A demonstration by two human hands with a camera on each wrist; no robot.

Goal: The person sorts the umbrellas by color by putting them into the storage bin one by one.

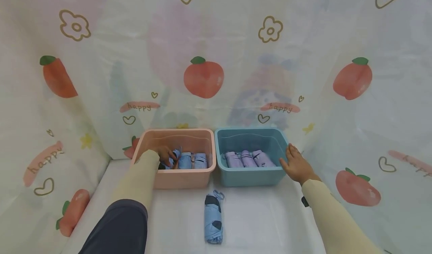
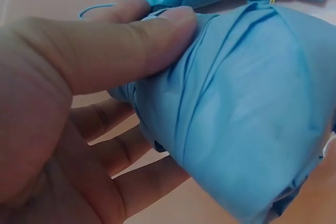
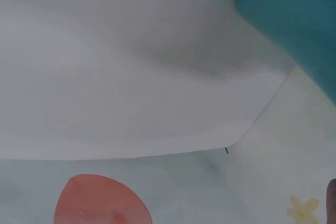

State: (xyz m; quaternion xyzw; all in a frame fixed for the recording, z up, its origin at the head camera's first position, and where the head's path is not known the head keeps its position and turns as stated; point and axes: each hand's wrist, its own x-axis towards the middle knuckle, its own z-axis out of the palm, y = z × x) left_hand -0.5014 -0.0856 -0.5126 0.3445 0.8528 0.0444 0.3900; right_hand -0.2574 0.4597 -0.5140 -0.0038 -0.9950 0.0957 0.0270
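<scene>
My left hand [image 1: 164, 155] reaches into the pink bin [image 1: 183, 179] and grips a blue folded umbrella [image 2: 252, 98] with dark patches. In the left wrist view the thumb lies on its gathered fabric and the other fingers pass beneath. Two more blue folded umbrellas, one in the middle [image 1: 185, 161] and one at the right [image 1: 200, 161], lie beside it in the bin. With fingers extended, my right hand [image 1: 297, 166] rests against the right side of the teal bin [image 1: 251, 178]. Several purple folded umbrellas [image 1: 248, 159] lie in that bin.
Another blue folded umbrella [image 1: 213, 218] with dark patches and a cord loop lies on the white table [image 1: 263, 216], in front of the bins. Both bins stand side by side near a patterned cloth backdrop [image 1: 229, 40], which also encloses the sides.
</scene>
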